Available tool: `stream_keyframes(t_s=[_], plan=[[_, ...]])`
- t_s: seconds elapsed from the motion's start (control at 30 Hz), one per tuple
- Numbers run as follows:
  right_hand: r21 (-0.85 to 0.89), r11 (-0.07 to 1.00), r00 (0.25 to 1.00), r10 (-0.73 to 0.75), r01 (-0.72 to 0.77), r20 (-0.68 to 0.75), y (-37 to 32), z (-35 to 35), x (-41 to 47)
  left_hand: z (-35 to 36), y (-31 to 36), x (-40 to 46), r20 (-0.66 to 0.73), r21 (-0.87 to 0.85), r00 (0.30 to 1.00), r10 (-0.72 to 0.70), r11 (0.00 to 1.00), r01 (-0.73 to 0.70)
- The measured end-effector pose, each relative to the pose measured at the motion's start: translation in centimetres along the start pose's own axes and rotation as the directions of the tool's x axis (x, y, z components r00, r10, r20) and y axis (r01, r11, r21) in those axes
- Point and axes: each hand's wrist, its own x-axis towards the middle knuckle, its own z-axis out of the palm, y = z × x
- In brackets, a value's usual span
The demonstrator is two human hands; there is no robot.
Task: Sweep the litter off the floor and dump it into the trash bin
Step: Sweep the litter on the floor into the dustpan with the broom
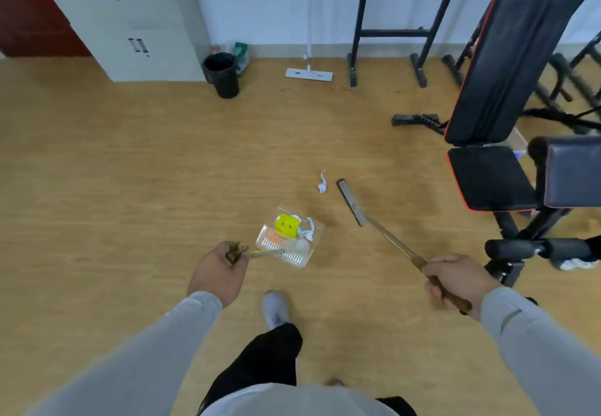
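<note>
Sweeping stage: one paper scrap lies on the floor between broom head and loaded clear dustpan, right hand grasping the broom, left hand the dustpan handle; next, brush it in, then carry to the bin.

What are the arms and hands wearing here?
Both arms are in long light grey sleeves, left and right, ending at the wrists. The right sleeve has a thin dark seam mark near the cuff. The left hand and right hand are bare: no gloves.
</note>
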Motion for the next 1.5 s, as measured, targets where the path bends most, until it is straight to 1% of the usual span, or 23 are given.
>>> stream_keyframes(t_s=[0.27, 0.37, 0.43, 0.6, 0.73, 0.83, 0.97, 1.17, 1.23, 1.33, 1.5], plan=[[-0.075, 0.997, 0.999, 0.006, -0.008, -0.031, -9.8, 3.7, 7.3, 1.5, 0.7, 10.4, 0.011, -0.043, 0.999, -0.041, 0.998, 0.042], [-0.120, 0.992, 0.998, 0.023, -0.030, -0.056, -14.0, 4.8, 9.8, 1.7, 1.2, 14.7, 0.040, -0.078, 0.995, -0.088, 0.993, 0.091], [-0.132, 0.990, 0.997, 0.042, -0.050, -0.067, -16.5, 5.2, 11.3, 1.8, 1.8, 17.4, 0.069, -0.082, 0.993, -0.093, 0.992, 0.099], [-0.216, 0.973, 0.995, 0.068, -0.083, -0.076, -21.6, 5.4, 14.6, 2.8, 4.4, 23.4, 0.146, -0.015, 0.986, -0.077, 0.997, 0.080], [-0.253, 0.963, 0.995, 0.083, -0.093, -0.052, -25.0, 4.3, 18.2, 4.1, 6.8, 26.5, 0.177, 0.022, 0.977, -0.120, 0.993, 0.118], [-0.314, 0.947, 0.997, 0.066, -0.074, -0.036, -27.5, 3.1, 21.2, 4.6, 8.8, 28.1, 0.170, 0.062, 0.973, -0.156, 0.987, 0.147], [-0.380, 0.925, 0.999, 0.032, -0.022, 0.021, -31.5, 1.2, 25.3, 4.7, 11.8, 29.3, 0.137, 0.081, 0.970, -0.202, 0.978, 0.192], [-0.515, 0.856, 0.997, -0.005, 0.042, 0.073, -36.3, -0.1, 31.1, 6.4, 15.7, 33.2, 0.135, 0.140, 0.970, -0.203, 0.973, 0.184], [-0.550, 0.834, 0.995, 0.005, 0.049, 0.098, -37.4, -0.1, 32.0, 7.4, 16.3, 34.3, 0.149, 0.161, 0.966, -0.210, 0.969, 0.185], [-0.556, 0.830, 0.994, 0.016, 0.049, 0.112, -38.9, 0.2, 33.6, 8.9, 16.5, 36.4, 0.171, 0.192, 0.961, -0.218, 0.964, 0.185], [-0.582, 0.812, 0.995, 0.017, 0.046, 0.102, -40.6, 1.9, 36.2, 11.2, 16.1, 40.4, 0.211, 0.218, 0.945, -0.250, 0.954, 0.204]])
